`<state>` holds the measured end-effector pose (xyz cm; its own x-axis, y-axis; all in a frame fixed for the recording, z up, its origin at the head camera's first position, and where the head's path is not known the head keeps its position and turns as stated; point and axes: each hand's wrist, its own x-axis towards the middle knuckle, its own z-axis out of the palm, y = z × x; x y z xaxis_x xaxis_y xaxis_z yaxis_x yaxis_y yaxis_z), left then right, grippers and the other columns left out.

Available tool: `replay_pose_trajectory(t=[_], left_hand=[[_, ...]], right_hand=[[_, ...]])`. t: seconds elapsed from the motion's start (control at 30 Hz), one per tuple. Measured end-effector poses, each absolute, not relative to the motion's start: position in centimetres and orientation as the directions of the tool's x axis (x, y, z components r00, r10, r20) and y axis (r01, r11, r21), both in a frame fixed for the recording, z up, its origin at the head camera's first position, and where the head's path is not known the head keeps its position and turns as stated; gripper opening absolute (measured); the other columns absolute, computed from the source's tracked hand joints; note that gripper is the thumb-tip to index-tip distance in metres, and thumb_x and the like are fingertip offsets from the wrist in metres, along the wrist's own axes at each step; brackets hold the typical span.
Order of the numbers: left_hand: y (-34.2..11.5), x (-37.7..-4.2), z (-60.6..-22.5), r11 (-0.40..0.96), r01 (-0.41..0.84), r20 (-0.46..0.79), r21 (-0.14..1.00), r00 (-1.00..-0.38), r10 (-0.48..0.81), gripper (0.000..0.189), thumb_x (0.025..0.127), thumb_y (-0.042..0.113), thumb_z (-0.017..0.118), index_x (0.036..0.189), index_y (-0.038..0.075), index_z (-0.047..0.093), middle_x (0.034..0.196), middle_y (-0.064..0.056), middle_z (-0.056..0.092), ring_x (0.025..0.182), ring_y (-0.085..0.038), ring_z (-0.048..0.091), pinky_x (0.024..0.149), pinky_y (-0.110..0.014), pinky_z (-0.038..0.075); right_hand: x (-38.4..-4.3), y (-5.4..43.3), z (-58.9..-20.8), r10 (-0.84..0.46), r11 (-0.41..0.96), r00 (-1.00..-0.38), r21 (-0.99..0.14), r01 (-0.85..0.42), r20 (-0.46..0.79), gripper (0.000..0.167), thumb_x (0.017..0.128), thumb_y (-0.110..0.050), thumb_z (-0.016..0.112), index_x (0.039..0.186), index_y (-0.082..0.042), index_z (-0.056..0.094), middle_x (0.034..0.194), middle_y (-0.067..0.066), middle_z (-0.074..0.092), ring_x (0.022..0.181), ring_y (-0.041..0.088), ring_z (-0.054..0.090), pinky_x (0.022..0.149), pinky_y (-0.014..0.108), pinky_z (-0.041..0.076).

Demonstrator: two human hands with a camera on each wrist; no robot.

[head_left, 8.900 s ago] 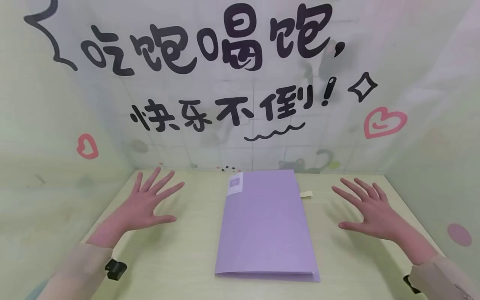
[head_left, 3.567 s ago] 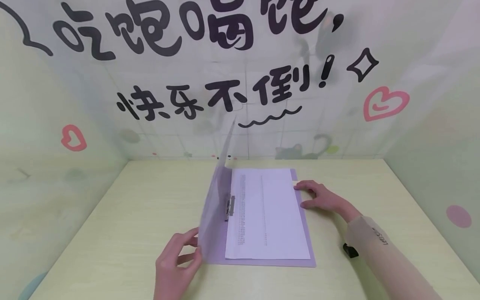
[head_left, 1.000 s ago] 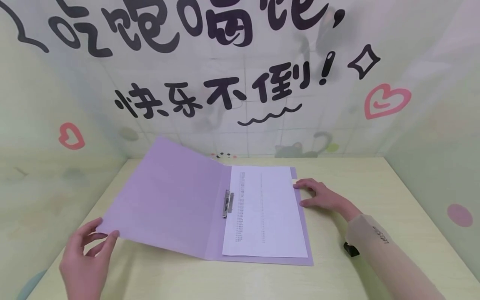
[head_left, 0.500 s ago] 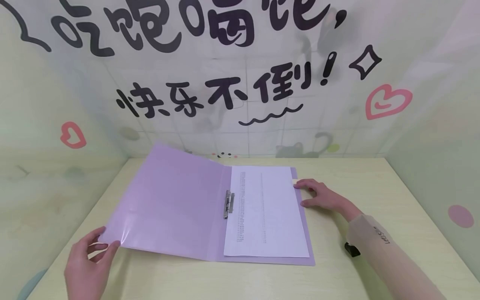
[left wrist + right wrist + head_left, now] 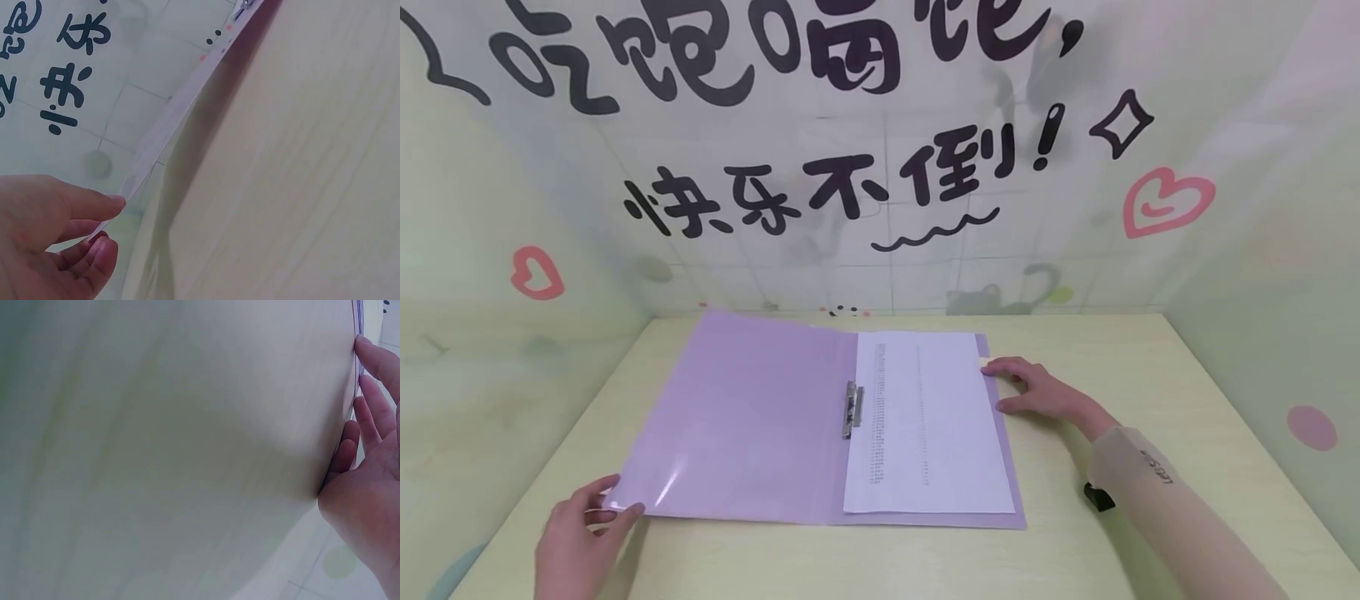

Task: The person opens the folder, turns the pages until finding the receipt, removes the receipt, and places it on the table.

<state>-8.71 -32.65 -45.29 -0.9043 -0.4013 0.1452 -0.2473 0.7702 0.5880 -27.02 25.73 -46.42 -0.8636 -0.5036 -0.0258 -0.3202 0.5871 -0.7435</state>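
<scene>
A purple clip folder [image 5: 737, 417] lies spread on the table, its front cover swung out to the left and slightly raised at that side. My left hand [image 5: 576, 537] pinches the cover's near left corner between thumb and fingers; the left wrist view shows the cover's edge [image 5: 165, 128] above the tabletop. White printed sheets [image 5: 955, 425] lie on the right half beside a metal clip [image 5: 852, 410] at the spine. At the folder's right edge, by a small cream tab [image 5: 984, 362], my right hand [image 5: 1048, 396] rests with bent, relaxed fingers touching the edge.
The pale wooden table [image 5: 925, 562] is enclosed by printed curtains at the back [image 5: 737, 275] and both sides. Each forearm reaches in from the near side. A black strap piece [image 5: 1099, 497] sits under the right sleeve [image 5: 1157, 483].
Earlier the folder was closed and both hands were apart from it. My left hand has turned the cover leftward and, in the last second, lowered it. My right hand has stayed at the edge.
</scene>
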Motion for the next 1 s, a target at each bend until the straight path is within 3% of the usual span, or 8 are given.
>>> replay_pose_trajectory(t=[0.13, 0.4, 0.53, 0.63, 0.73, 0.9, 1.0], left_hand=[[-32.9, -8.8, -45.8, 0.769, -0.278, 0.093, 0.576, -0.912, -0.399, 0.057, 0.085, 0.014, 0.075, 0.133, -0.005, 0.052, 0.107, -0.022, 0.058, 0.069, 0.025, 0.035, 0.06, -0.006, 0.039], [-33.5, -9.1, -46.4, 0.812, -0.238, 0.112, 0.532, -0.932, -0.346, 0.054, 0.083, 0.021, 0.079, 0.128, -0.002, 0.059, 0.107, -0.02, 0.061, 0.071, 0.021, 0.038, 0.061, -0.007, 0.037], [-34.2, -9.4, -46.9, 0.828, -0.25, 0.044, 0.503, -0.949, -0.313, 0.056, 0.085, 0.024, 0.077, 0.13, -0.004, 0.057, 0.115, -0.026, 0.06, 0.083, -0.008, 0.062, 0.063, -0.012, 0.042], [-34.8, -9.6, -47.2, 0.851, -0.219, 0.012, 0.477, -0.967, -0.255, 0.057, 0.087, 0.024, 0.075, 0.131, -0.007, 0.055, 0.117, -0.029, 0.058, 0.094, -0.035, 0.065, 0.065, -0.019, 0.047], [-35.2, -9.7, -47.4, 0.886, -0.109, 0.077, 0.451, -0.984, -0.16, 0.054, 0.085, 0.019, 0.076, 0.128, -0.007, 0.058, 0.113, -0.031, 0.057, 0.086, -0.028, 0.062, 0.063, -0.02, 0.046], [-35.5, -10.3, -47.7, 0.906, 0.176, 0.304, 0.385, -0.951, 0.055, 0.048, 0.069, 0.001, 0.084, 0.115, -0.003, 0.068, 0.107, -0.026, 0.058, 0.084, -0.01, 0.05, 0.059, -0.019, 0.046], [-35.8, -10.9, -47.6, 0.897, 0.226, 0.291, 0.379, -0.95, 0.116, 0.047, 0.067, -0.002, 0.084, 0.111, -0.003, 0.069, 0.107, -0.023, 0.059, 0.087, 0.003, 0.048, 0.061, -0.021, 0.051]], right_hand=[[-27.1, 25.8, -46.5, -0.5, 0.593, -0.865, -0.743, -0.309, -0.039, 0.054, 0.089, -0.017, 0.072, 0.139, -0.007, 0.053, 0.151, 0.021, 0.041, 0.143, 0.045, 0.029, 0.117, 0.064, 0.023], [-27.0, 26.1, -46.5, -0.495, 0.594, -0.868, -0.742, -0.311, -0.033, 0.053, 0.089, -0.016, 0.072, 0.138, -0.006, 0.054, 0.151, 0.022, 0.041, 0.143, 0.046, 0.029, 0.117, 0.063, 0.023], [-27.0, 26.1, -46.5, -0.5, 0.591, -0.865, -0.742, -0.316, -0.03, 0.053, 0.089, -0.017, 0.073, 0.138, -0.006, 0.054, 0.15, 0.022, 0.041, 0.143, 0.046, 0.03, 0.117, 0.063, 0.024], [-27.1, 25.9, -46.6, -0.504, 0.59, -0.863, -0.743, -0.316, -0.033, 0.053, 0.089, -0.018, 0.072, 0.138, -0.007, 0.054, 0.151, 0.022, 0.041, 0.143, 0.046, 0.03, 0.117, 0.064, 0.024], [-27.2, 25.8, -46.6, -0.504, 0.589, -0.863, -0.744, -0.314, -0.034, 0.053, 0.089, -0.017, 0.072, 0.138, -0.006, 0.054, 0.151, 0.022, 0.041, 0.143, 0.046, 0.029, 0.117, 0.063, 0.024], [-27.3, 25.6, -46.5, -0.502, 0.587, -0.864, -0.747, -0.313, -0.033, 0.053, 0.089, -0.014, 0.071, 0.138, -0.005, 0.053, 0.15, 0.023, 0.041, 0.143, 0.046, 0.03, 0.117, 0.063, 0.024], [-27.2, 25.6, -46.4, -0.5, 0.591, -0.865, -0.745, -0.309, -0.037, 0.053, 0.089, -0.015, 0.071, 0.138, -0.005, 0.054, 0.15, 0.023, 0.041, 0.143, 0.045, 0.029, 0.117, 0.063, 0.024]])
